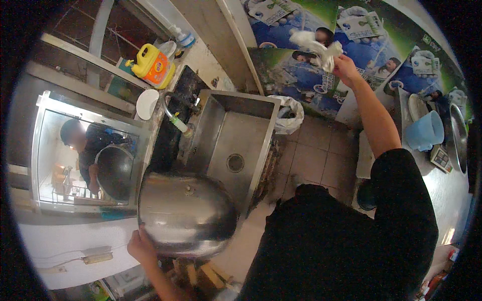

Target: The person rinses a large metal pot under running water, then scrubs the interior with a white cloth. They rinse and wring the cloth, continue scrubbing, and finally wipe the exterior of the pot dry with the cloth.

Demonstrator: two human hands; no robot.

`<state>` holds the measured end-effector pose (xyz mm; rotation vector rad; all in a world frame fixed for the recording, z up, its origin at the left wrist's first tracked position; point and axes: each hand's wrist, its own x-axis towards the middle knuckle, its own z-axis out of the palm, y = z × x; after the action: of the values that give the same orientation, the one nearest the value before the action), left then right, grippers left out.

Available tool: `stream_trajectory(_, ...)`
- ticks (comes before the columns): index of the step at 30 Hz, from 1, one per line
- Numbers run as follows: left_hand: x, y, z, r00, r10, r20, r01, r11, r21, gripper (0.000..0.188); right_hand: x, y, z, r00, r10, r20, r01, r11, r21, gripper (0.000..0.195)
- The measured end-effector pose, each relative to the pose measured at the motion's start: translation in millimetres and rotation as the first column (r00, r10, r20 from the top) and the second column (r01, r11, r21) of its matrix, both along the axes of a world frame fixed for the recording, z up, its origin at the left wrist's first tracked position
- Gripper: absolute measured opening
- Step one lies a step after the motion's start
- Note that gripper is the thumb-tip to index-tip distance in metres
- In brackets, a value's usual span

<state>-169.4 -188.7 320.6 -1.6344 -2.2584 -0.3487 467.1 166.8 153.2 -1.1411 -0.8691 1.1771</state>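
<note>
A large stainless steel bowl or pot (pixel 188 214), its rounded outside towards me, stands tilted over the near end of the steel sink (pixel 241 131). My left hand (pixel 142 244) grips its rim at the lower left. Well away from the sink, at the upper right, my right hand (pixel 344 69) holds a crumpled whitish cloth or plastic piece (pixel 320 49) in front of the printed wall covering. The faucet (pixel 175 118), with a pale green-and-white sleeve on its spout, reaches towards the sink. The bowl hides part of the sink and counter.
A yellow detergent jug (pixel 154 67), a white dish (pixel 147 104) and a bottle (pixel 183 37) line the window ledge. A white bag (pixel 290 114) hangs or stands by the sink's far corner. On the right are a light blue plastic pitcher (pixel 425 129) and a metal basin (pixel 457 137).
</note>
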Motion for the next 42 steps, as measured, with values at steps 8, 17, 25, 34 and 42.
stream_trajectory(8, 13.9, 4.6, 0.3, 0.999, 0.045, 0.017, -0.044, 0.997, -0.062, 0.028, 63.3, -7.5, -69.8, 0.979, 0.200, -0.040, -0.203, 0.971, -0.127, 0.032)
stream_trajectory(17, 23.2, 5.1, 0.4, 0.994, 0.114, -0.002, -0.114, 0.992, -0.055, 0.027, -32.3, -58.4, 30.7, 0.646, 0.515, -0.563, -0.312, 0.851, 0.421, 0.040)
stream_trajectory(25, 25.4, 4.9, -8.6, 0.998, 0.069, 0.010, -0.068, 0.996, -0.065, 0.028, -47.9, -67.7, 37.0, 0.983, 0.119, -0.138, -0.098, 0.985, 0.144, 0.033)
stream_trajectory(34, 28.6, 8.8, -15.7, 0.999, 0.008, -0.037, -0.012, 0.992, -0.123, 0.029, -83.8, -88.0, 68.6, 0.751, 0.398, -0.526, -0.395, 0.910, 0.124, 0.032)
stream_trajectory(42, 24.9, 2.1, -19.0, 0.996, 0.080, 0.028, -0.079, 0.995, -0.059, 0.032, -77.1, -64.5, 118.5, 0.729, -0.097, 0.677, -0.089, 0.968, 0.235, 0.036)
